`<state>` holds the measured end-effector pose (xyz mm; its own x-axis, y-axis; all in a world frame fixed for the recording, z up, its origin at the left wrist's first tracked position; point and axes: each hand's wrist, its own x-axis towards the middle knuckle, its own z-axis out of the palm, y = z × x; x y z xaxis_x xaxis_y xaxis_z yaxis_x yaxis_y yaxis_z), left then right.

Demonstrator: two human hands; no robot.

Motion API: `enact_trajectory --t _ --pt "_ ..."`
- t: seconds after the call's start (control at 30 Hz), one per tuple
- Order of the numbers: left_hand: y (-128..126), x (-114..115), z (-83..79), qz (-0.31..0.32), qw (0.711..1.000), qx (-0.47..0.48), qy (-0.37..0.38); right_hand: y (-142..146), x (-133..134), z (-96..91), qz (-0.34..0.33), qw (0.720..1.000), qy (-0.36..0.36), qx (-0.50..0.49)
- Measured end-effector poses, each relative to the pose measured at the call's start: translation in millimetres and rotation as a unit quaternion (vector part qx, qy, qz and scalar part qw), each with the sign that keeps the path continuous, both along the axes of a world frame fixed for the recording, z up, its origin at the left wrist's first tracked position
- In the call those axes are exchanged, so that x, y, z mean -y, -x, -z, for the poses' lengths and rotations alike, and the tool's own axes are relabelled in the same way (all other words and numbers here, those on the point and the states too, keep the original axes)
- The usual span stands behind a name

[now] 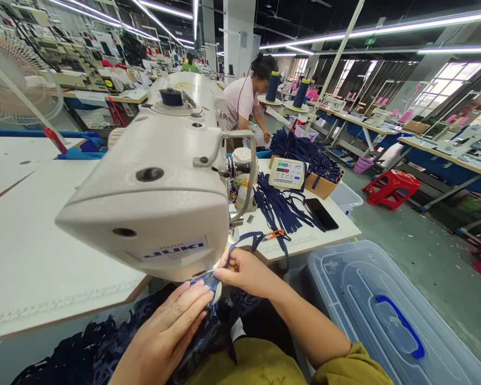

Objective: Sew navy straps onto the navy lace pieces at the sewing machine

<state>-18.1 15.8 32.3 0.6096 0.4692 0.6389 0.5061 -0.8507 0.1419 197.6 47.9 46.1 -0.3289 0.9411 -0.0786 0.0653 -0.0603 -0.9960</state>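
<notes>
A white sewing machine head (152, 176) fills the middle of the view and hides its needle area from me. My left hand (166, 326) lies with fingers stretched out flat on a blue patterned fabric piece (206, 280) just below the machine's front end. Close beside it, my right hand (242, 272) pinches a narrow navy strap (229, 255) at the fabric's right edge. That strap runs up and back across the table. Orange-handled thread snips (274, 234) rest behind my right hand. Dark fabric (100, 342) hangs in a heap below the table's front edge.
Navy straps (280, 206) and a black phone (321, 214) lie on the right table end, near a control panel (287, 174). A cardboard box (323, 185) holds more straps. A lidded clear bin (344, 262) stands at my right. Another person (240, 99) bends over behind the machine.
</notes>
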Motion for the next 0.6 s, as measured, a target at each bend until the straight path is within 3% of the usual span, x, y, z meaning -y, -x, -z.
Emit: enact_trajectory --t 0.23,0.6 --pt "0 -1 -2.4 0.010 0.999 -0.033 -0.009 -1 -1 0.4 -0.002 1.000 -0.009 0.006" --pt "-1 -9 -12.4 0.025 0.993 -0.078 -0.084 -1 -1 1.2 -0.007 0.999 -0.019 0.030"
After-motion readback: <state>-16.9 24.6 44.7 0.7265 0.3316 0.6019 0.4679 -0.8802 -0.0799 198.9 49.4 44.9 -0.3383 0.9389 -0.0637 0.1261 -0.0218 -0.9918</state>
